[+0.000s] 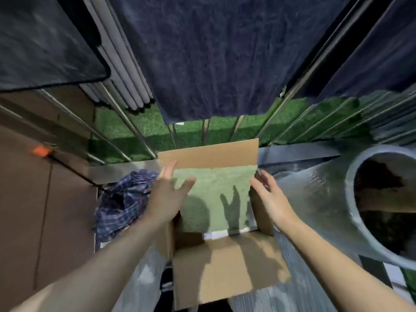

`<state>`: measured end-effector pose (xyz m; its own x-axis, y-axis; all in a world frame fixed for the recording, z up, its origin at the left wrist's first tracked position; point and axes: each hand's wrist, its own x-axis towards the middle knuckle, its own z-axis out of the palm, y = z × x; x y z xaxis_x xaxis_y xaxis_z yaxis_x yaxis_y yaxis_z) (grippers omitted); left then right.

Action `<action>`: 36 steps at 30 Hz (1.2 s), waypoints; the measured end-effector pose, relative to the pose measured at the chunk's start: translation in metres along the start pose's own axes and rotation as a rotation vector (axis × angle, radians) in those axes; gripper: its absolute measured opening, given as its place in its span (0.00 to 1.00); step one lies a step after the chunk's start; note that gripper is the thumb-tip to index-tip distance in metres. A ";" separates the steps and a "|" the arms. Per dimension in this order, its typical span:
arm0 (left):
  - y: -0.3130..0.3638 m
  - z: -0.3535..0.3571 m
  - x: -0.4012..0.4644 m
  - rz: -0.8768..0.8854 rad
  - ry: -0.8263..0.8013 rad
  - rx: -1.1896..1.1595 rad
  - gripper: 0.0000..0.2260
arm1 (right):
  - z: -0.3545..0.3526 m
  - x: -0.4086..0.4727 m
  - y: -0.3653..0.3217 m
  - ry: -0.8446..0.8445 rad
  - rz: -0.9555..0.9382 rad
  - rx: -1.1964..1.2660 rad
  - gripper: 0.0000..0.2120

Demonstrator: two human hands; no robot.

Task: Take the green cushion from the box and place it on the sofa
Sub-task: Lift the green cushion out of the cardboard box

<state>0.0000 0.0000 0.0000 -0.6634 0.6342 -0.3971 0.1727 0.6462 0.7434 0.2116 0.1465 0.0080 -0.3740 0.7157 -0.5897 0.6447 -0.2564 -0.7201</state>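
A green cushion (216, 194) lies flat inside an open cardboard box (225, 271) in the middle of the head view. The box's far flap stands up behind the cushion and its near flap folds toward me. My left hand (168, 197) hovers over the cushion's left edge with fingers spread, holding nothing. At the cushion's right edge, by the box's right wall, my right hand (267, 194) is also spread and holds nothing. Shadows of both hands fall on the cushion. No sofa is in view.
A crumpled blue checked cloth (121, 203) lies left of the box. A large grey pot (378, 208) with dark soil stands at the right. Dark blue fabric (213, 55) hangs from metal rails above. Green turf (144, 129) lies beyond, brown panels at left.
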 end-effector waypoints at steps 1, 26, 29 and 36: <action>-0.008 0.014 0.017 0.050 -0.007 0.055 0.31 | 0.007 0.020 0.010 -0.010 -0.027 -0.051 0.34; -0.199 0.193 0.146 -0.014 -0.031 0.390 0.42 | 0.090 0.252 0.191 0.015 -0.145 -0.509 0.39; -0.201 0.198 0.146 -0.006 0.006 0.354 0.38 | 0.096 0.251 0.197 0.064 -0.163 -0.474 0.28; -0.196 0.194 0.138 0.041 0.072 0.265 0.32 | 0.099 0.240 0.192 0.112 -0.232 -0.398 0.13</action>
<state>0.0163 0.0433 -0.3050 -0.7005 0.6365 -0.3227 0.3787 0.7148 0.5879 0.1796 0.2049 -0.3077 -0.4782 0.7959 -0.3713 0.7663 0.1715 -0.6192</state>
